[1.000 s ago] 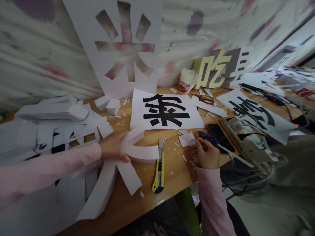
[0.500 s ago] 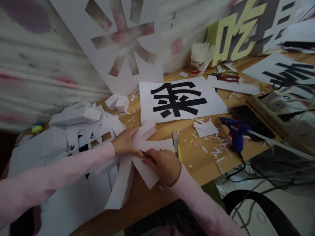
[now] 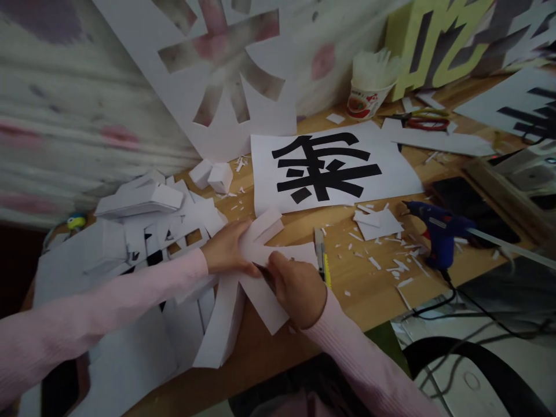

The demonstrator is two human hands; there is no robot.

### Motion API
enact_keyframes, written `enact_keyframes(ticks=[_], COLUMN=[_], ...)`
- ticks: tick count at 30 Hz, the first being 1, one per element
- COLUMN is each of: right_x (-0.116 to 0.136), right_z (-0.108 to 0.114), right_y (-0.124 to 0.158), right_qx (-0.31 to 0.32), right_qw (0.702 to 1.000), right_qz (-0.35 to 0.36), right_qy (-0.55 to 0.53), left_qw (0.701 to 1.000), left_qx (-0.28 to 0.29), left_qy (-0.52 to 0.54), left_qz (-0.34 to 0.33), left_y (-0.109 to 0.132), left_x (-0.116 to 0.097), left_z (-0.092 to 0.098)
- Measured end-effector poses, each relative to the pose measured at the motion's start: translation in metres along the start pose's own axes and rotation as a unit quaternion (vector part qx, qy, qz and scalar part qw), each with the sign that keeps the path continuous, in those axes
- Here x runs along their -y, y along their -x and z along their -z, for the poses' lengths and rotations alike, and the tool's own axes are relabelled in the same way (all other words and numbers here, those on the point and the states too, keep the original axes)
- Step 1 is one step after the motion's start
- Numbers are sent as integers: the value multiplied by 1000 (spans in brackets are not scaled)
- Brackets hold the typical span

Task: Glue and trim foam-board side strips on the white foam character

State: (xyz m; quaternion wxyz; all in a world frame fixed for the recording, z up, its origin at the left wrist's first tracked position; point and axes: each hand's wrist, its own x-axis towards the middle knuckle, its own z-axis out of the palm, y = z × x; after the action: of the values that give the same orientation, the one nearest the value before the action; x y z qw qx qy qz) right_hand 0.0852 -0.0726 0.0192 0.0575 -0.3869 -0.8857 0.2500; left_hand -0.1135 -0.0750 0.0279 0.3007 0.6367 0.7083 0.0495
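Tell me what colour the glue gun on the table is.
The glue gun is dark blue; it shows best in the head view.

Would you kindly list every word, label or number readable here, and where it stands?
"粉", seemingly sideways, black on the white sheet.
"米", cut through the standing white board, top cropped.
"吃", seemingly: the yellow block character, top cropped.
Printing on the paper cup: too small to read.
Black character on the far-right sheet: cut off, unreadable.

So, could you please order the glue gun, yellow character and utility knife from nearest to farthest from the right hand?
Head view, from the right hand:
1. Utility knife, close beside it, partly hidden.
2. Glue gun, farther off to the right.
3. Yellow character, at the back right.
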Motion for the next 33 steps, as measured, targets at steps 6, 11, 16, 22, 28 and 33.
enact_keyframes(ticks=[6,11,16,22,28,33], right_x=[-34,-37,-6,-4,-9,-20], right_z=[30,8,-15,-12,-25,-1], right_y=[44,57,28,11,11,26], right_qx=[-194,-172,63,135,14,-113], right_qw=[974,979,994,988,995,983], right_qz=[13,19,-79,-15,37,28], right_qy=[-113,-107,-29,-73,-88,-139], left_qw=[1000,999,998,999,998,998], left_qx=[2,-1,7,9,20,26], left_qy=[10,-3,-8,8,7,5], left_qz=[16,54,58,41,54,49], left_y=[2,4,3,1,-1,-2], left_x=[-7,-10,-13,-13,-15,-18], left_z=[4,5,6,6,8,10])
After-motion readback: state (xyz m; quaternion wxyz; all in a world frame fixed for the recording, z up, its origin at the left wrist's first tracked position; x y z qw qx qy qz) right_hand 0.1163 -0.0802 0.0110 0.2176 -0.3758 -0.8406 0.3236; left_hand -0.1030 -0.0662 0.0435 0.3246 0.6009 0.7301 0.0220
